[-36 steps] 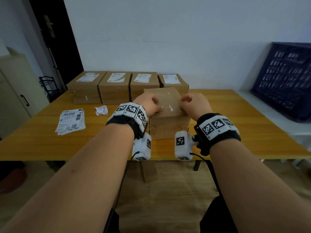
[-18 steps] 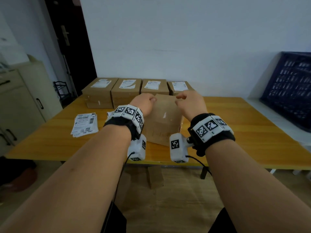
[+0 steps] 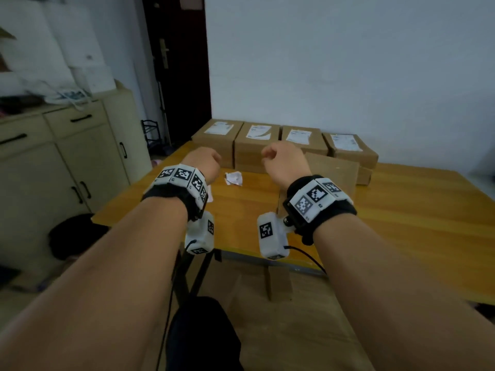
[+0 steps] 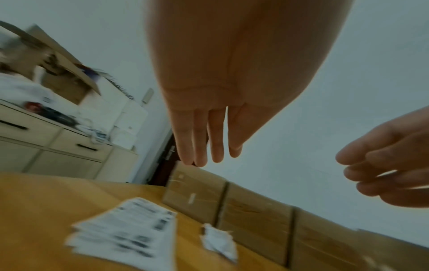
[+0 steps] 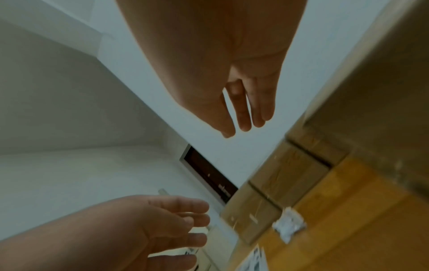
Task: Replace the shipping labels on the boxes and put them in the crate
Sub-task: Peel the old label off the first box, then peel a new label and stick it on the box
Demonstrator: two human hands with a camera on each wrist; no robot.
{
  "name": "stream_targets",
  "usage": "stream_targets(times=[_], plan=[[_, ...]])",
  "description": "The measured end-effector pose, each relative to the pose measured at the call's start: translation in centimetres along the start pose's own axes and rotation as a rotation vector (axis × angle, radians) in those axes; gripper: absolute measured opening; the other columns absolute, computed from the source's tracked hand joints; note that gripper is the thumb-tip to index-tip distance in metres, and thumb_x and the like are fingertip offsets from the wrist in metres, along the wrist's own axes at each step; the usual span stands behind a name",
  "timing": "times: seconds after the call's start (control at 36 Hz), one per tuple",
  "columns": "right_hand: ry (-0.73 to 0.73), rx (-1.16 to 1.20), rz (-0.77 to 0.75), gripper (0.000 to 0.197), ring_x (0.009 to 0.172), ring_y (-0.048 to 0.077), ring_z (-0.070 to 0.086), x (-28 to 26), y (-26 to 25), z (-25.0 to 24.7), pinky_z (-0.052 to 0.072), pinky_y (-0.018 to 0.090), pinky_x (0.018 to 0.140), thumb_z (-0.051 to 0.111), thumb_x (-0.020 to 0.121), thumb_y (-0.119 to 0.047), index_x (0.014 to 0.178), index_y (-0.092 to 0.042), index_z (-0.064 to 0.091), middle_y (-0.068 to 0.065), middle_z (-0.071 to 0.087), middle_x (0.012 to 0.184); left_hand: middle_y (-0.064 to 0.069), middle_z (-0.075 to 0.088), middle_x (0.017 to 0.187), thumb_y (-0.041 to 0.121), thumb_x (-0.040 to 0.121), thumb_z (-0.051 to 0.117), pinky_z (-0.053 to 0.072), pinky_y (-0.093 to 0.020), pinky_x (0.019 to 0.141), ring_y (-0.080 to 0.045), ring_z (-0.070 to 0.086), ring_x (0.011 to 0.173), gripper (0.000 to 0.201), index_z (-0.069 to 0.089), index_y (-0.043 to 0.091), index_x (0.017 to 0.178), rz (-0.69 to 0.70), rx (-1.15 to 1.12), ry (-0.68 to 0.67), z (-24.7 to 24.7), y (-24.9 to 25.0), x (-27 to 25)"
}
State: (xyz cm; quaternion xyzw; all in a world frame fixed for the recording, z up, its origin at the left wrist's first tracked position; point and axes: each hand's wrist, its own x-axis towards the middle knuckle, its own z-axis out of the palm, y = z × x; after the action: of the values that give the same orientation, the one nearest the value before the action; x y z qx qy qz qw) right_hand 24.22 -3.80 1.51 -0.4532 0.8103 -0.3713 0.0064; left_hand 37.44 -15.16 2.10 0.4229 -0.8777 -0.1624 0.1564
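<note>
Both hands, left hand and right hand, have let go of the unlabelled box, now at my 1 o'clock; I read them loose, empty, heading for new labels.

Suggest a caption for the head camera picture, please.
Both empty hands, left hand and right hand, hover above the table before four labelled boxes.

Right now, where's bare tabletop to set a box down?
Free: the right half of the table, right of the plain box; also the near strip between the crumpled paper and the front edge. Crowded: the back, where four labelled boxes stand in a row, and the left, with the label stack.
</note>
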Motion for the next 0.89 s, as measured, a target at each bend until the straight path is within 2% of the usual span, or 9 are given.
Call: stream_targets(times=[0.17, 0.28, 0.33, 0.39, 0.47, 0.53, 0.61, 0.75, 0.89], plan=[[-0.150, -0.033, -0.060, 0.026, 0.099, 0.017, 0.056, 1.7, -2.1, 5.8, 0.042, 0.025, 0.077, 0.051, 0.094, -0.010, 0.115, -0.016, 0.064, 0.003, 0.062, 0.121, -0.016, 0.052, 0.136, 0.001, 0.096, 0.038, 0.041, -0.032, 0.092, -0.028, 0.053, 0.112, 0.038, 0.059, 0.005, 0.127, -0.135, 0.071, -0.028, -0.3, -5.6, 0.0], [-0.249, -0.131, -0.062, 0.023, 0.100, 0.019, 0.059, 2.4, -2.7, 9.0, 0.043, 0.026, 0.075, 0.052, 0.095, -0.012, 0.115, -0.016, 0.064, 0.005, 0.063, 0.120, -0.015, 0.050, 0.139, 0.006, 0.100, 0.035, 0.041, -0.032, 0.095, -0.030, 0.050, 0.124, 0.039, 0.055, 0.008, 0.133, -0.204, 0.120, -0.088, 0.6, -8.2, 0.7], [-0.325, -0.198, -0.080, 0.024, 0.105, 0.023, 0.061, 2.7, -3.1, 10.2, 0.049, 0.030, 0.081, 0.054, 0.095, -0.013, 0.116, -0.011, 0.066, 0.008, 0.065, 0.120, -0.014, 0.053, 0.136, 0.008, 0.100, 0.036, 0.043, -0.031, 0.093, -0.029, 0.052, 0.121, 0.037, 0.057, 0.007, 0.131, -0.215, 0.134, -0.135, 1.2, -9.2, 1.4], [-0.434, -0.292, -0.113, 0.029, 0.112, 0.025, 0.060, 3.2, -3.5, 11.3, 0.049, 0.032, 0.092, 0.061, 0.094, -0.016, 0.122, -0.010, 0.064, 0.008, 0.063, 0.125, -0.014, 0.053, 0.135, 0.009, 0.100, 0.036, 0.042, -0.030, 0.095, -0.028, 0.052, 0.122, 0.036, 0.055, 0.005, 0.131, -0.234, 0.150, -0.201, 2.0, -9.9, 2.1], [-0.561, -0.417, -0.157, 0.039, 0.115, 0.025, 0.059, 4.3, -4.1, 13.1, 0.048, 0.032, 0.097, 0.066, 0.092, -0.019, 0.130, -0.011, 0.060, 0.008, 0.060, 0.130, -0.010, 0.054, 0.135, 0.011, 0.101, 0.036, 0.043, -0.028, 0.091, -0.025, 0.053, 0.121, 0.037, 0.053, 0.007, 0.134, -0.269, 0.188, -0.256, 3.0, -10.7, 2.9], [-0.588, -0.452, -0.155, 0.040, 0.116, 0.026, 0.059, 5.2, -4.3, 14.1, 0.047, 0.034, 0.100, 0.065, 0.093, -0.021, 0.130, -0.009, 0.059, 0.010, 0.060, 0.131, -0.010, 0.055, 0.132, 0.011, 0.101, 0.037, 0.043, -0.026, 0.085, -0.023, 0.054, 0.118, 0.036, 0.053, 0.008, 0.132, -0.267, 0.194, -0.269, 3.3, -11.0, 3.3], [-0.619, -0.479, -0.106, 0.041, 0.116, 0.027, 0.059, 6.3, -4.5, 15.4, 0.048, 0.035, 0.100, 0.065, 0.092, -0.024, 0.130, -0.008, 0.059, 0.011, 0.060, 0.131, -0.010, 0.055, 0.132, 0.011, 0.102, 0.036, 0.043, -0.025, 0.084, -0.022, 0.055, 0.117, 0.035, 0.054, 0.009, 0.132, -0.275, 0.176, -0.252, 3.6, -11.3, 4.0], [-0.624, -0.528, -0.089, 0.024, 0.098, 0.023, 0.065, 7.3, -4.2, 16.6, 0.052, 0.030, 0.083, 0.062, 0.093, -0.024, 0.113, -0.012, 0.067, 0.008, 0.068, 0.112, -0.012, 0.060, 0.127, 0.014, 0.099, 0.042, 0.046, -0.032, 0.094, -0.027, 0.057, 0.116, 0.033, 0.060, 0.006, 0.126, -0.269, 0.096, -0.223, 4.3, -12.2, 5.2], [-0.594, -0.489, -0.096, 0.029, 0.099, 0.022, 0.064, 7.3, -3.7, 16.5, 0.054, 0.033, 0.090, 0.064, 0.092, -0.024, 0.118, -0.013, 0.068, 0.005, 0.067, 0.115, -0.013, 0.061, 0.125, 0.011, 0.097, 0.043, 0.048, -0.034, 0.095, -0.027, 0.058, 0.114, 0.032, 0.062, 0.006, 0.123, -0.285, 0.071, -0.194, 4.4, -12.3, 5.4]])
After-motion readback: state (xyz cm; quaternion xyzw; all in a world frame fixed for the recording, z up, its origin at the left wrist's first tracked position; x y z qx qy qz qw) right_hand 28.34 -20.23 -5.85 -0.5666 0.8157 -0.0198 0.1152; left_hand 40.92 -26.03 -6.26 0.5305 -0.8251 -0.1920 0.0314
